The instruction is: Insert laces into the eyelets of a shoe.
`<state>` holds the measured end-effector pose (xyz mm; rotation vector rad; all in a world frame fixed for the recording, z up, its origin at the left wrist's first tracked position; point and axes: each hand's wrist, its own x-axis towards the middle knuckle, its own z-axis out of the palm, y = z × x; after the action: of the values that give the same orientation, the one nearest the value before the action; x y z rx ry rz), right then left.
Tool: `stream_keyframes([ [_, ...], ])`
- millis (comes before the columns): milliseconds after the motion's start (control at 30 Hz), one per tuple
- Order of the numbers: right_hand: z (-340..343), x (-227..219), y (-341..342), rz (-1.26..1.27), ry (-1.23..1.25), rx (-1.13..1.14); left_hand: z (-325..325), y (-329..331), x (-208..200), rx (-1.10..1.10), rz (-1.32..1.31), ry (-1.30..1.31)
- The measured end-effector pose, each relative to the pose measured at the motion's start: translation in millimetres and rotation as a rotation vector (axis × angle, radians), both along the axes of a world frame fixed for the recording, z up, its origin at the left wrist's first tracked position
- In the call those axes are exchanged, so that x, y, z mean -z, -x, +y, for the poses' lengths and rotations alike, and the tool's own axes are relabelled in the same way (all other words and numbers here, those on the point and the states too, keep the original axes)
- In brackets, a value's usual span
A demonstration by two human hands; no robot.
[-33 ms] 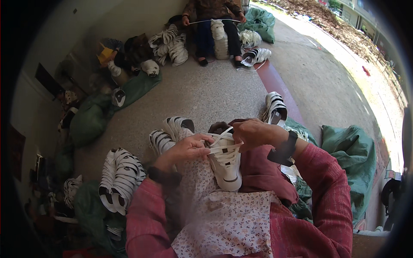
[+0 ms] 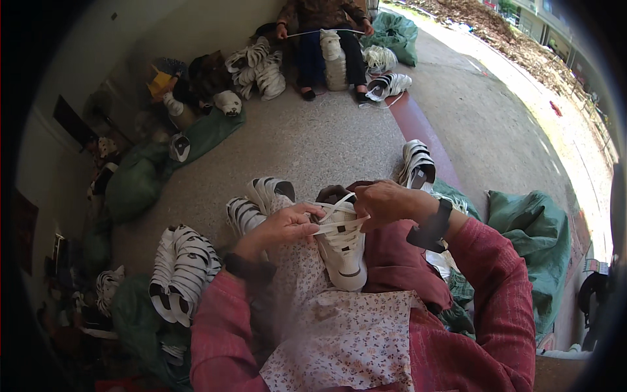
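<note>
A white sneaker (image 2: 345, 262) rests on my lap with its toe toward me, its dark-lined opening at the far end. A flat white shoelace (image 2: 337, 228) runs through its eyelets. On the left of the sneaker, my left hand (image 2: 287, 227) pinches the lace between thumb and fingertips. My right hand (image 2: 386, 201), at the upper right of the sneaker, closes its bent fingers on the lace's other side. Between the hands the lace stretches across the tongue, and another strand crosses above it. A patterned apron (image 2: 353, 336) covers my lap.
Stacked white shoes (image 2: 186, 271) lie at left, with more shoes (image 2: 271, 189) beyond my left hand and another stack (image 2: 418, 163) at far right. Green sacks (image 2: 532, 242) lie at right and left. Across the floor (image 2: 307, 137), a seated co-worker (image 2: 326, 26) stretches a lace above a shoe.
</note>
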<state>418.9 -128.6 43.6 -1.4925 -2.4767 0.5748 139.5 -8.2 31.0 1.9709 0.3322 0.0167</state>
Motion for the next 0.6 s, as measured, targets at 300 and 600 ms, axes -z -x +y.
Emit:
stream_keyframes([
  [300,1,27,-10,0.507,0.354,0.145,-4,-1,13,-0.105,-0.028,0.024],
  [600,-22,50,-55,0.696,0.103,0.354,-13,-40,9,-0.245,-0.188,-0.234],
])
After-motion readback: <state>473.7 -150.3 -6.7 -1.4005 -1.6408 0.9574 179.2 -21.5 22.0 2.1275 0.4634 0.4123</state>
